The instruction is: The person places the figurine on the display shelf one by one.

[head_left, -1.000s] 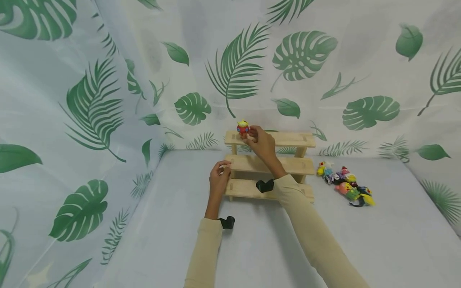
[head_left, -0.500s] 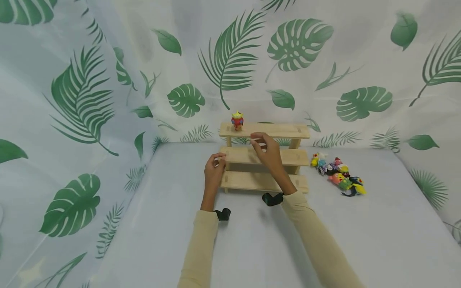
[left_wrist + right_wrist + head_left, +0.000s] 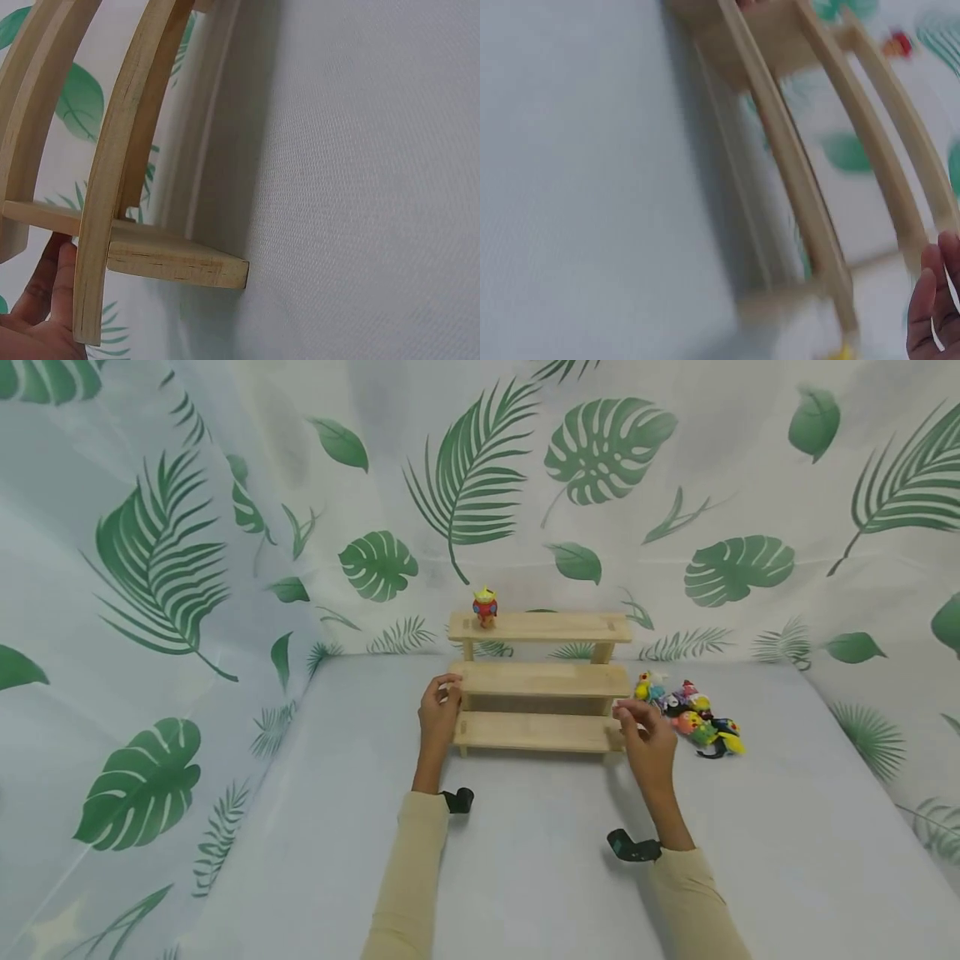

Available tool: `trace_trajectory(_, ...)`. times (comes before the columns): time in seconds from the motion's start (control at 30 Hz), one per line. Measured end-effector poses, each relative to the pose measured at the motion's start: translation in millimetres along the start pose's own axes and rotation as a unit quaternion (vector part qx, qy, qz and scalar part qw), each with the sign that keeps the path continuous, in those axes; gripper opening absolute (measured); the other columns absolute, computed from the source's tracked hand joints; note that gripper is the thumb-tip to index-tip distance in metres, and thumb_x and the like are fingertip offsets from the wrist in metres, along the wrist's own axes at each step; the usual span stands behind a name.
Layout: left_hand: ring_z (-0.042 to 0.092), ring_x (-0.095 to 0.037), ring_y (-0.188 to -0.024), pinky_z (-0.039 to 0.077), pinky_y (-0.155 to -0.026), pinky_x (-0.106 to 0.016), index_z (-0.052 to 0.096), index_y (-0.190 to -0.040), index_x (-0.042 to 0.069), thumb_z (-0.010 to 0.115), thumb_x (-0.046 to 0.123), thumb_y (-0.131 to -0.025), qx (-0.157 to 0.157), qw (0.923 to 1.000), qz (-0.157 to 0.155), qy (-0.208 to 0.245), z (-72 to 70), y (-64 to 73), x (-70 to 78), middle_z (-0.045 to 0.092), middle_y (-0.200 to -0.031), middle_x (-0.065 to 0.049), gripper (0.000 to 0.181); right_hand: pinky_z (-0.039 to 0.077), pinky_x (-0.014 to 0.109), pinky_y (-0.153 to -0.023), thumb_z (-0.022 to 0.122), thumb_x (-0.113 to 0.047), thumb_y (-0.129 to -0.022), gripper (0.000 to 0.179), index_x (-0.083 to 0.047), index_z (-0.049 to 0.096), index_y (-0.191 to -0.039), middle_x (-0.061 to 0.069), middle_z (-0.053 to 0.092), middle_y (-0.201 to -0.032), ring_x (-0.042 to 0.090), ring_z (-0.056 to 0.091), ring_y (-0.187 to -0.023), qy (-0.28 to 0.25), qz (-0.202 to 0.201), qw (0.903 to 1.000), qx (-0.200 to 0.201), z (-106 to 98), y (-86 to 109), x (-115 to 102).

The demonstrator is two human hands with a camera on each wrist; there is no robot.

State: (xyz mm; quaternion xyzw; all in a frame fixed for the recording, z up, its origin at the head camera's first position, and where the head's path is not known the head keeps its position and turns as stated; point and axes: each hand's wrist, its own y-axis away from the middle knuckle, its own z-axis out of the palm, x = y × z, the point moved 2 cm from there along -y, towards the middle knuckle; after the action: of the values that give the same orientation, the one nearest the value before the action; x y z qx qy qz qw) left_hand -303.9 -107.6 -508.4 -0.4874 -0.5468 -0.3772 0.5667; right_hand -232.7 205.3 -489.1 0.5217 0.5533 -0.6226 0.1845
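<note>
Head view: one toy is standing upper centre on the rack; the pile right of it is waiting. The left hand is gripping the rack's left end; the right hand is hovering loosely curled, holding nothing.

Left wrist view: fingers are touching the rack.

Right wrist view: blurred; fingertips lower right.

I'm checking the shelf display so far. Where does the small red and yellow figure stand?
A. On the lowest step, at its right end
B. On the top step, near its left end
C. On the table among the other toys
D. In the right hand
B: the small red and yellow figure stands upright on the top step of the wooden shelf, near its left end, with neither hand touching it.
</note>
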Motion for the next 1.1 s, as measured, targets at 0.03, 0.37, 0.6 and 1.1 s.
trace_trajectory(0.03,0.055,-0.026,-0.07,0.041,-0.058,-0.024,0.067,-0.108,0.02,0.057,0.029,-0.098,0.003,1.0,0.0,-0.004,-1.2,-1.2,0.8,0.065,-0.088,-0.024,0.016,0.047,0.008,-0.065,0.062,-0.009,-0.096,0.02,0.006,0.067,-0.108,0.018,0.07,-0.097,-0.001,0.063,-0.083,0.011,0.021,0.9996,0.017,-9.8,2.0,7.2)
trace_trajectory(0.37,0.056,-0.029,-0.075,0.04,-0.058,-0.02,0.066,-0.115,0.013,0.057,0.029,-0.099,0.007,1.0,-0.004,0.003,-6.9,-11.7,4.9,0.065,-0.094,-0.029,0.024,0.041,0.005,-0.062,0.062,-0.025,-0.096,0.029,-0.001,0.067,-0.11,-0.018,0.063,-0.086,-0.006,0.057,-0.08,0.111,0.116,0.98,0.118,-83.8,12.9,35.4)
trace_trajectory(0.6,0.053,-0.017,-0.071,0.039,-0.058,-0.021,0.067,-0.115,0.013,0.058,0.03,-0.098,0.008,0.9999,-0.01,0.001,-3.8,-12.2,2.9,0.065,-0.094,-0.028,0.025,0.047,0.005,-0.063,0.059,-0.019,-0.097,0.027,-0.007,0.059,-0.122,-0.015,0.053,-0.096,-0.009,0.059,-0.075,0.067,0.224,0.9613,0.145,-119.1,13.1,46.7)
trace_trajectory(1.1,0.055,-0.024,-0.072,0.04,-0.057,-0.023,0.066,-0.108,0.02,0.056,0.03,-0.098,0.003,0.9998,-0.013,-0.014,3.2,0.7,1.3,0.066,-0.091,-0.025,0.017,0.059,0.031,-0.069,0.05,-0.026,-0.102,0.075,-0.04,-0.001,-0.155,-0.003,-0.001,-0.166,0.01,0.072,-0.069,-0.18,0.47,0.8614,0.071,-152.7,2.5,75.7)
